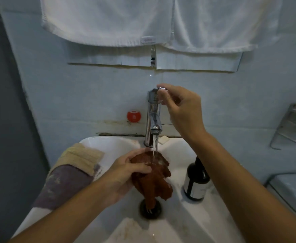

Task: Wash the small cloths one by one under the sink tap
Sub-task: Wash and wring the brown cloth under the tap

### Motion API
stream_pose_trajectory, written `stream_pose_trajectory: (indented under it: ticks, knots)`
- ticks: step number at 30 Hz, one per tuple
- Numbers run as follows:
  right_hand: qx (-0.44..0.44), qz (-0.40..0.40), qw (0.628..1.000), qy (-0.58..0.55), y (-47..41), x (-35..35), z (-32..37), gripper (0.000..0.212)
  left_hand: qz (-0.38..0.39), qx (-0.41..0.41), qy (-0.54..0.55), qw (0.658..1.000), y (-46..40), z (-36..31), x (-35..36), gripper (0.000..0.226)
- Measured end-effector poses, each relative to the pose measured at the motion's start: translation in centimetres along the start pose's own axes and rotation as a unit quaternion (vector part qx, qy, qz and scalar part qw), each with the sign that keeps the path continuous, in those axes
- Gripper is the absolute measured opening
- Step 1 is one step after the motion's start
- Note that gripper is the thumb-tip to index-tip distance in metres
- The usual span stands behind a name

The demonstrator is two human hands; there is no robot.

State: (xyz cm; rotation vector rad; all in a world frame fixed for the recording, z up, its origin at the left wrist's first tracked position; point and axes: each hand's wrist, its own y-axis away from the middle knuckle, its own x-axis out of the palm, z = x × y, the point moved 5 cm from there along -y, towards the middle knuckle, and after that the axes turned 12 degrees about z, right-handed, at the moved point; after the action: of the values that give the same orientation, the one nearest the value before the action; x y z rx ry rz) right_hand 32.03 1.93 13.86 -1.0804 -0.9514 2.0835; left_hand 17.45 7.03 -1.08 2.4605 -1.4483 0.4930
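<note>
My left hand (126,172) grips a wet reddish-brown cloth (152,179) over the white sink (193,218). Water runs from the chrome tap (152,118) onto the top of the cloth, and the cloth's lower end hangs down to the dark drain (150,209). My right hand (180,106) is raised at the tap's top, fingers pinched on its handle (158,92). A beige cloth (81,157) and a purple cloth (63,185) lie draped over the sink's left rim.
A dark bottle (196,181) with a white label stands on the sink's right ledge. A small soap piece (164,139) lies behind the tap. White towels (108,21) hang above. A metal wall rack (294,127) is at right. A red sticker (134,116) is on the wall.
</note>
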Motion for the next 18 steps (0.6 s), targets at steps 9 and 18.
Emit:
stream_pose_trajectory:
  ticks: [9, 18]
  knots:
    - [0.002, 0.048, 0.998, -0.03, 3.2, 0.0, 0.1, 0.03, -0.008, -0.014, 0.018, 1.0, 0.2, 0.4, -0.6, 0.066]
    - [0.281, 0.019, 0.957, 0.067, 6.2, -3.7, -9.0, 0.016, -0.021, -0.034, 0.031, 0.999, -0.9, 1.8, 3.6, 0.051]
